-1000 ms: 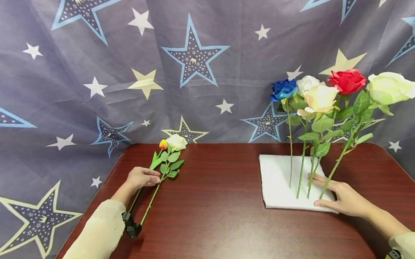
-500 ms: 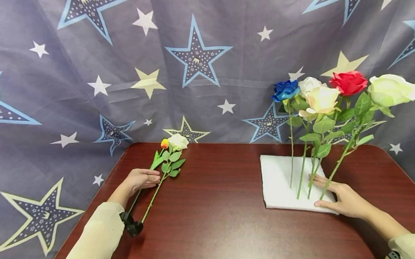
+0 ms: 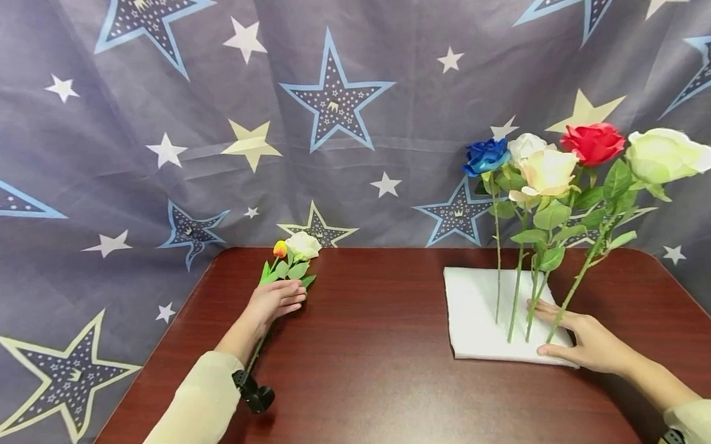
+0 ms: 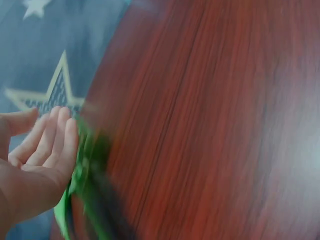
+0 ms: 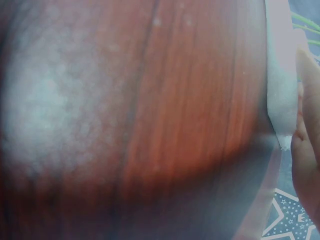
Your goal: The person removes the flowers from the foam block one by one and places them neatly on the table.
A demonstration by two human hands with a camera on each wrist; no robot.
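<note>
At the left of the table lie a white rose and an orange-yellow tulip. My left hand is over their stems with its fingers loosely extended, hiding much of them. In the left wrist view, blurred green leaves are beside those fingers; nothing shows clasped in the palm. On the right, a white foam board bears several upright flowers: a blue rose, a red rose, a peach rose and whitish ones. My right hand rests on the board's right edge, thumb and fingers spread around the stems.
The dark red wooden table fills the space between both hands. A star-patterned curtain hangs behind its back edge. A black camera sits on the left wrist, low above the tabletop.
My left hand has moved right and away from me, from the tulip's stem across to the white rose's stem and leaves. The right hand and the foam board stay put.
</note>
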